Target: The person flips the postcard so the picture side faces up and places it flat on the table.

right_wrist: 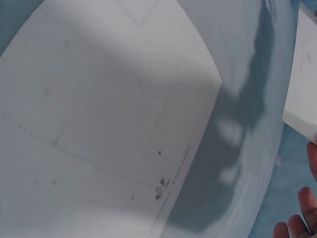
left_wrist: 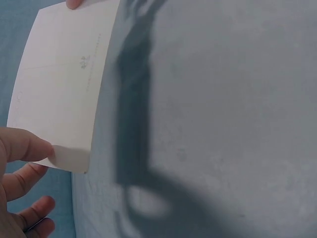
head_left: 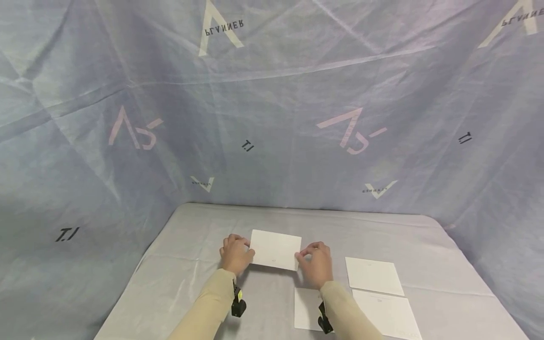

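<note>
A white postcard (head_left: 275, 249), its blank-looking side carrying tiny print, is held up over the cloth-covered table between both hands. My left hand (head_left: 235, 255) pinches its left edge; in the left wrist view the thumb (left_wrist: 32, 147) lies on the printed face with a finger behind. At the opposite short edge, my right hand (head_left: 318, 267) pinches the lower right corner between thumb and finger. Only part of the held postcard (right_wrist: 303, 79) and some fingertips (right_wrist: 307, 198) show in the right wrist view. Its shadow falls on the cloth below.
Below the right forearm lies another postcard (head_left: 305, 309), partly hidden by the sleeve. Two more postcards, one farther back (head_left: 374, 276) and one nearer (head_left: 386, 315), lie to the right. Printed grey cloth (head_left: 280, 141) hangs behind the table (head_left: 187, 283) and along its sides.
</note>
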Demonstrator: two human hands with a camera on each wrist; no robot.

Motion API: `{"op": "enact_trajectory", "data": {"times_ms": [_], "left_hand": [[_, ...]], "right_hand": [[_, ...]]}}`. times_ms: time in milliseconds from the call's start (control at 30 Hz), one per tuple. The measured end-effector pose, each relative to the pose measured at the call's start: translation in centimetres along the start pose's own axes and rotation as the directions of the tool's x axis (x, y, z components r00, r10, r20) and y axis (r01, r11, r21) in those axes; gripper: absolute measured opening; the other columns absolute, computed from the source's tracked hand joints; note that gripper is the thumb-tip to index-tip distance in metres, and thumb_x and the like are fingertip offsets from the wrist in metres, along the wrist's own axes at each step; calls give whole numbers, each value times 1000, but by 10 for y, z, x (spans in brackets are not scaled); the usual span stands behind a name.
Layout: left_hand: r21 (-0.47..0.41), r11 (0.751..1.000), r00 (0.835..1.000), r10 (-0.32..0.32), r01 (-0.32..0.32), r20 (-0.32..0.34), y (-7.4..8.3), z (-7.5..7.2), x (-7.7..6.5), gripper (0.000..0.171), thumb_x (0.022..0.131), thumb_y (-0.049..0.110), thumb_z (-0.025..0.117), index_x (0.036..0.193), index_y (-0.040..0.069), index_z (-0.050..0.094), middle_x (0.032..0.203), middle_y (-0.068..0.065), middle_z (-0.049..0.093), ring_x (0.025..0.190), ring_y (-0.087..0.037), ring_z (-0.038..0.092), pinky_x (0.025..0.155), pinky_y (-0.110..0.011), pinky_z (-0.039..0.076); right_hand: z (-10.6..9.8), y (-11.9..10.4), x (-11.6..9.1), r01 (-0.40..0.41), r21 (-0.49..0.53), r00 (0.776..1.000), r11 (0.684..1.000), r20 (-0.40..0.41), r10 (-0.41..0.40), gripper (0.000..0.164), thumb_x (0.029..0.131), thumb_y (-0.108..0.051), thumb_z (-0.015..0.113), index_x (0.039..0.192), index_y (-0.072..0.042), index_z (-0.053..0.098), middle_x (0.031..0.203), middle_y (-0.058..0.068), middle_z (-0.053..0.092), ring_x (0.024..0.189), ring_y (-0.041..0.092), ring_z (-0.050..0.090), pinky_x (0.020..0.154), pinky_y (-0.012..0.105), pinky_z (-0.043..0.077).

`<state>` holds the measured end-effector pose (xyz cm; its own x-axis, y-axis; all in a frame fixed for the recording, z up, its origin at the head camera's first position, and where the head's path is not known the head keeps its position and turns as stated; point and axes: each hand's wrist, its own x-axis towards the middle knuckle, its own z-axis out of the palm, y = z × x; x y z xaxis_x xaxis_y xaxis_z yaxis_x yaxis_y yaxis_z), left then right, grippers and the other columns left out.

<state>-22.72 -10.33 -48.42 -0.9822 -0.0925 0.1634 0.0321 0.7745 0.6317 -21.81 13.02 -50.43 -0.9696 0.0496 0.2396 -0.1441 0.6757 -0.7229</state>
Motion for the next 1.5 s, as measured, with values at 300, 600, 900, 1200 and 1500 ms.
{"op": "enact_trajectory", "data": {"times_ms": [300, 600, 900, 1200, 1500], "left_hand": [[3, 1000, 1000, 9, -9, 14, 10, 2, 0, 16, 86, 13, 69, 98, 3, 74, 123, -21, 57, 122, -42, 45, 94, -58, 35], [-51, 998, 999, 48, -47, 16, 24, 4, 1, 12, 88, 13, 74, 96, 6, 75, 123, -21, 59, 122, -43, 46, 93, -60, 37], [-132, 985, 992, 119, -112, 42, 28, 4, -4, 13, 89, 10, 77, 101, 4, 75, 120, -22, 59, 117, -44, 49, 92, -62, 39], [-170, 975, 987, 152, -141, 55, 31, 7, -3, 13, 91, 12, 77, 102, 6, 73, 125, -22, 58, 120, -44, 49, 96, -63, 40], [-228, 953, 977, 212, -197, 40, 30, 14, -2, 13, 90, 13, 77, 101, 7, 73, 127, -19, 57, 121, -42, 48, 98, -63, 38]], "right_hand": [[-12, 5, 1, -14, 5, 1000, 1000, -1, 14, 18, 93, -22, 73, 84, -7, 74, 121, 21, 58, 124, 44, 47, 104, 59, 39], [-32, 12, -3, -38, -2, 999, 999, 11, 38, 21, 95, -28, 72, 91, -8, 76, 123, 22, 59, 125, 45, 48, 105, 60, 39], [-44, 23, -7, -81, -3, 997, 997, 14, 81, 40, 98, -42, 66, 88, -5, 76, 123, 24, 61, 125, 47, 50, 106, 63, 37], [-54, 22, -8, -147, 93, 988, 985, 53, 143, 63, 109, -49, 37, 88, -7, 79, 123, 19, 61, 122, 41, 50, 102, 61, 38], [-63, 21, -7, -283, 197, 958, 939, 98, 268, 75, 108, -56, 25, 98, -6, 80, 137, 29, 54, 128, 49, 49, 106, 65, 34]]}}
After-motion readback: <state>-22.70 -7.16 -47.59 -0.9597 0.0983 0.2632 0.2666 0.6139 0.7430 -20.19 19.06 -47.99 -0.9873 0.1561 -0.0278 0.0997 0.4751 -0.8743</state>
